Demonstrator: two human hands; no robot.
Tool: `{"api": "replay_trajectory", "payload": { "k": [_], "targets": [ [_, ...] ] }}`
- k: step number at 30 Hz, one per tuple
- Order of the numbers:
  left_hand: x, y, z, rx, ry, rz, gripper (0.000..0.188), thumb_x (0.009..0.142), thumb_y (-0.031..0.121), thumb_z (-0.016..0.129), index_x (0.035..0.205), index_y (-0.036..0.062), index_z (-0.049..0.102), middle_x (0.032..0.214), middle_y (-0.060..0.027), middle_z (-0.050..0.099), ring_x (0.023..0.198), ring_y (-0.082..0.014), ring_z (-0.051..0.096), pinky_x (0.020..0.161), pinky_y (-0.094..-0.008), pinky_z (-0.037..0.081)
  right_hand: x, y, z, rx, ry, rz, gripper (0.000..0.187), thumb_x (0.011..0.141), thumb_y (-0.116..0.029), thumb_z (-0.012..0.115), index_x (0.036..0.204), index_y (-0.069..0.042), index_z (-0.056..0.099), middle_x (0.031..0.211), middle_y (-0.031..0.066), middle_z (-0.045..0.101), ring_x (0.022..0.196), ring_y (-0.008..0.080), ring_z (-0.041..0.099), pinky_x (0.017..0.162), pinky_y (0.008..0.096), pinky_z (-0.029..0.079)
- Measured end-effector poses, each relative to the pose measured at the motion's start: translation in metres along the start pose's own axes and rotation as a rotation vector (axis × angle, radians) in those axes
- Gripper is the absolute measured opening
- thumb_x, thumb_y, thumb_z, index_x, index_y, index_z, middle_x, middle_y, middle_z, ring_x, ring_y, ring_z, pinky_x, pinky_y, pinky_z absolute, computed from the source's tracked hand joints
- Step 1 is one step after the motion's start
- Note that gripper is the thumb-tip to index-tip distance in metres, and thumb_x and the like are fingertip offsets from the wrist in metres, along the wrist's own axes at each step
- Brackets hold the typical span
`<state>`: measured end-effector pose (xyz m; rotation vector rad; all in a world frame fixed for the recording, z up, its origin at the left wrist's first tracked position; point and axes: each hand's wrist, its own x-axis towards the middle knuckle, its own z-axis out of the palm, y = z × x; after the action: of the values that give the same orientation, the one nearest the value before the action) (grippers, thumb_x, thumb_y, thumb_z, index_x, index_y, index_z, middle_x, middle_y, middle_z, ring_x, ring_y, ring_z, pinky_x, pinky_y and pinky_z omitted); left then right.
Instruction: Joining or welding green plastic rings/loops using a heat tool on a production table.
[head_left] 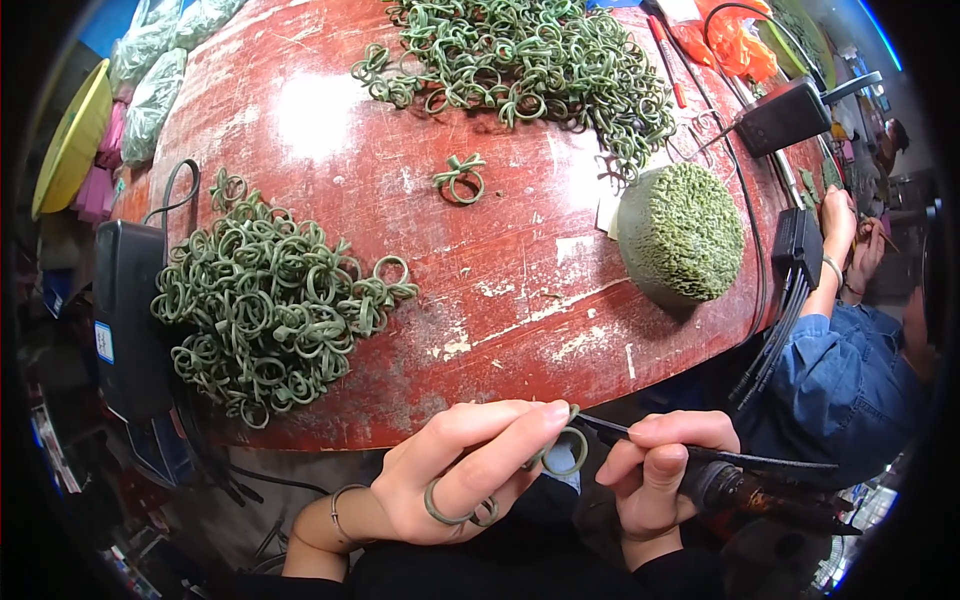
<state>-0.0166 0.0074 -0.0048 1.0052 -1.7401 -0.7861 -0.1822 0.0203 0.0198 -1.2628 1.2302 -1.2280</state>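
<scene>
Currently, left hand (455,462) pinches small green wax-like ring (585,452) just beside near edge of worn red surface (530,235); right hand (665,462) grips slim black pen-like tool (775,462); best steady ring, touch lightly

On our table (500,330), one heap of rings (265,300) lies left, a second heap (530,70) far back, a lone ring (461,172) between them. A block (685,235) sits right, a box (132,310) left of the first heap. Before the near edge, our left hand (460,475) has a ring (586,450), our right hand (665,470) a tool (780,461); a co-worker (825,365) is farther right.
</scene>
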Motion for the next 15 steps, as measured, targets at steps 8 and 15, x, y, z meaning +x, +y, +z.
{"api": "replay_trajectory", "payload": {
  "k": [8, 15],
  "targets": [
    [-0.008, -0.0002, 0.0057, -0.102, 0.096, -0.135, 0.033, 0.07, -0.009, 0.061, 0.101, -0.0004, 0.055, 0.089, -0.0113, 0.055, 0.072, -0.0167, 0.061, 0.061, -0.023, 0.052, 0.0035, 0.0009, 0.0072, 0.018, 0.021, 0.081, 0.025, 0.083, -0.028, 0.057, 0.085, -0.003, 0.058, 0.054, 0.0072, 0.057, 0.044, 0.0107, 0.051, 0.042, 0.022, 0.041],
    [-0.0035, -0.0095, -0.001, -0.185, -0.007, -0.058, 0.029, 0.076, -0.006, 0.055, 0.103, 0.0, 0.047, 0.09, -0.0136, 0.053, 0.076, -0.0208, 0.062, 0.061, -0.0268, 0.054, 0.0073, -0.0039, 0.0023, 0.136, 0.016, 0.269, 0.034, 0.082, -0.036, 0.056, 0.081, -0.002, 0.055, 0.052, 0.0081, 0.056, 0.042, 0.0102, 0.05, 0.04, 0.0223, 0.04]
  ]
}}
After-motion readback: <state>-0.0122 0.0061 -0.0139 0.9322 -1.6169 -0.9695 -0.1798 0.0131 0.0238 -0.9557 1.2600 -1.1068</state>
